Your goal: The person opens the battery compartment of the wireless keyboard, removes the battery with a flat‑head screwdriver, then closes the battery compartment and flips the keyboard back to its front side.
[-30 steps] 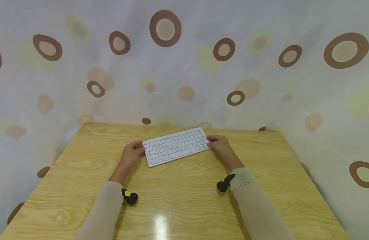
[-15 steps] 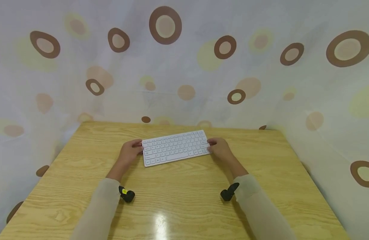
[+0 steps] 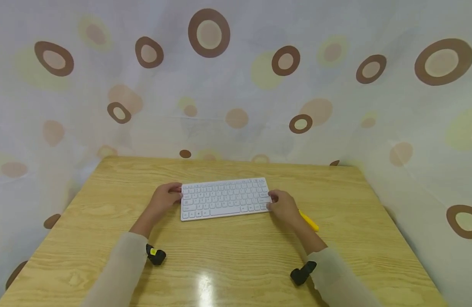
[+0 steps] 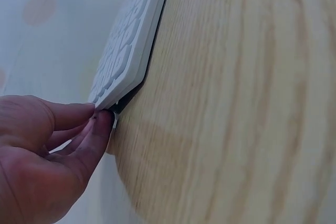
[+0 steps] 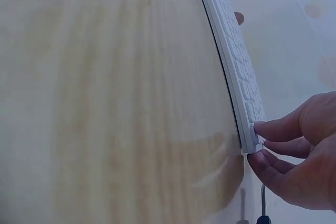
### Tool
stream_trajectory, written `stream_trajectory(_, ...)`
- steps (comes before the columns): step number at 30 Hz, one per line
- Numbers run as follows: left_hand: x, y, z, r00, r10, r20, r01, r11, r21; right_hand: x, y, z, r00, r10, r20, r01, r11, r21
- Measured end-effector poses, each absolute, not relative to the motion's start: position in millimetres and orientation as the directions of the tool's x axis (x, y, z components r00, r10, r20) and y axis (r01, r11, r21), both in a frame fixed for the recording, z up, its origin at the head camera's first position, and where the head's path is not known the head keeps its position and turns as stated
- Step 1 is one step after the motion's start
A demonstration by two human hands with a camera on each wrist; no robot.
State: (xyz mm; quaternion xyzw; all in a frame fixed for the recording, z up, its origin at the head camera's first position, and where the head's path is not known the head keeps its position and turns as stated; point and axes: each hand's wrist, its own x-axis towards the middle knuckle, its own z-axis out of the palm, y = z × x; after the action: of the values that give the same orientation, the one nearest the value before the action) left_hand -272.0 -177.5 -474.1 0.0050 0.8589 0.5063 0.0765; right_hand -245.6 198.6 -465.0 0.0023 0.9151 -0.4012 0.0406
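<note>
Squaring up now, your white keyboard (image 3: 225, 199) lies more level across the middle of the table than it did a second ago. Its right end has swung down toward you, the left end has come down less, and only a mild slant remains. The keys face up, with the space bar on your side.

Your left hand (image 3: 166, 197) pinches the left end, and in its wrist view the thumb sits at the edge with a finger tucked below. Your right hand (image 3: 284, 206) pinches the right end near its lower corner, thumb above and finger beneath. You have kept both grips through the turn, so the keyboard looks well under control. A dark strip shows along its underside in the wrist views, but whether it is wholly off the wood, you cannot tell from these.

Just beside your right wrist, a yellow handle (image 3: 309, 221) has come into sight. Your right wrist view also shows a thin metal shaft (image 5: 263, 199) past the keyboard's corner; whether the two belong together is unclear. Mind that spot, I'd judge, if your right arm shifts.

Farther out come the wood-grain table (image 3: 228, 264) and the spotted cloth (image 3: 236, 81) behind it.
</note>
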Motion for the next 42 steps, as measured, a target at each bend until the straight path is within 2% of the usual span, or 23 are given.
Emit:
stream_trajectory(9,-255.8,-184.2,-476.1,-0.984,0.136,-0.115,-0.027,0.523,0.852,-217.5,201.4,-472.9,-0.998,-0.03,-0.049,0.016,0.676,-0.737)
stream_trajectory(26,-231.3,-164.0,-478.4,-0.968,0.213,-0.13,-0.029,0.42,0.907,-156.4,229.0,-467.4,-0.998,0.005,-0.065,0.052,0.653,-0.755)
stream_trajectory(33,-226.5,-151.8,-479.5,-0.962,0.248,-0.113,-0.007,0.391,0.921,-143.5,241.9,-468.9,-0.995,0.07,-0.071,0.1,0.642,-0.76)
stream_trajectory(42,-221.4,-148.5,-479.2,-0.965,0.218,-0.145,-0.041,0.421,0.906,-143.4,246.1,-471.3,-0.995,0.069,-0.079,0.104,0.621,-0.777)
